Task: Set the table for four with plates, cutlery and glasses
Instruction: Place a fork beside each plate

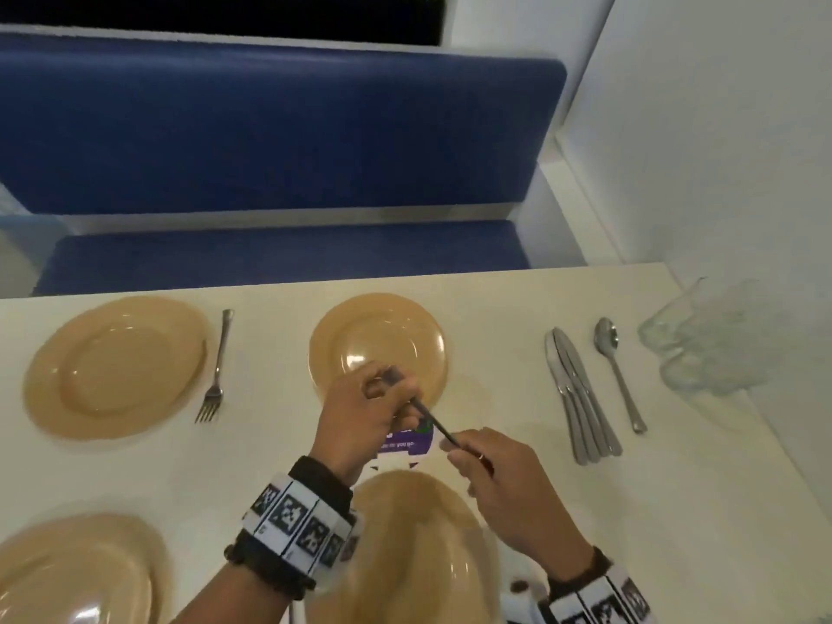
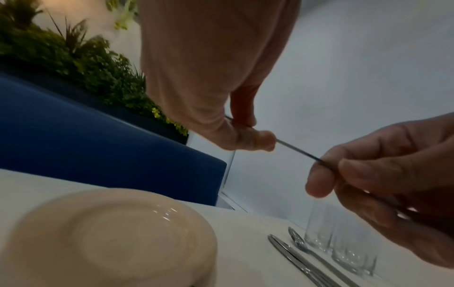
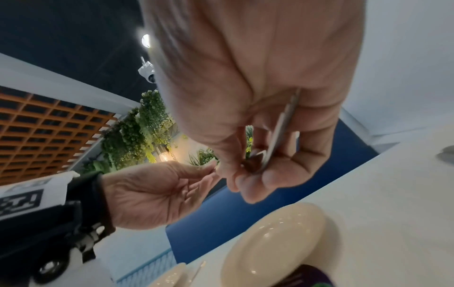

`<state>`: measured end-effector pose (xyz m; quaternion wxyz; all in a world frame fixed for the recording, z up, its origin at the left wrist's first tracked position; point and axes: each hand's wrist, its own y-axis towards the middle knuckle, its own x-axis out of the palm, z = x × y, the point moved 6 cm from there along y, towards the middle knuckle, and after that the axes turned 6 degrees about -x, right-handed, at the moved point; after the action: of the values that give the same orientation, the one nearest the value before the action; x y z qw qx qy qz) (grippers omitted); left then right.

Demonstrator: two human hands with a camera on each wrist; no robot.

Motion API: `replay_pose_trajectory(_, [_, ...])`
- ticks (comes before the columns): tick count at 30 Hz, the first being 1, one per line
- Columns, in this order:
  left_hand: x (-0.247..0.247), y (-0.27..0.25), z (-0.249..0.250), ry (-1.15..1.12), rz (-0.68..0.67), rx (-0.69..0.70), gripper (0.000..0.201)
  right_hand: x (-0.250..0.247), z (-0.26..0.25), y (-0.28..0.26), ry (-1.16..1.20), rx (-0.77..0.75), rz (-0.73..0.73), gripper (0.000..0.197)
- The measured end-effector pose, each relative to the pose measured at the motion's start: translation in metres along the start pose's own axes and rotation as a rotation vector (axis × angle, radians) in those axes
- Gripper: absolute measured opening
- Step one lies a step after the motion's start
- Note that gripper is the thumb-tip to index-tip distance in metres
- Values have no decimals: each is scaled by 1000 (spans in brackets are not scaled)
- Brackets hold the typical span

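Both my hands hold one thin metal piece of cutlery (image 1: 433,422) in the air between the far middle plate (image 1: 400,328) and the near middle plate (image 1: 418,556). My left hand (image 1: 387,389) pinches its far end, seen close in the left wrist view (image 2: 248,136). Around the near part curl the fingers of my right hand (image 1: 454,448), and a flat steel handle (image 3: 280,132) shows in its palm. The head of the piece is hidden by my fingers. Two more tan plates lie at far left (image 1: 112,367) and near left (image 1: 67,574).
A fork (image 1: 216,371) lies right of the far left plate. A bundle of knives (image 1: 581,398), a spoon (image 1: 617,371) and several clear glasses (image 1: 707,335) sit at the right by the wall. A purple card (image 1: 405,443) lies under my hands. A blue bench (image 1: 279,137) runs behind the table.
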<state>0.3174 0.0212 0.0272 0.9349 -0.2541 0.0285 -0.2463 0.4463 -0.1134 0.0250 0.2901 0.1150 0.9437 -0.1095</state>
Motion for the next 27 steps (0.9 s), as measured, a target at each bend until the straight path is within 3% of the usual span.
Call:
replay_pose_trajectory(4, [53, 36, 1, 151, 13, 21, 15, -30, 44, 15, -62, 46, -29, 14])
replay_pose_trajectory(10, [102, 136, 20, 810, 5, 153, 32, -39, 91, 90, 22, 158, 43, 6])
replay_pose_trajectory(16, [123, 201, 14, 1192, -37, 143, 31, -29, 143, 142, 95, 322, 43, 13])
replay_pose_trajectory(23, [127, 235, 18, 1451, -12, 135, 28, -24, 165, 169, 138, 391, 75, 16])
replay_pose_trajectory(27, [127, 233, 19, 1550, -43, 165, 36, -23, 165, 176, 119, 444, 76, 17])
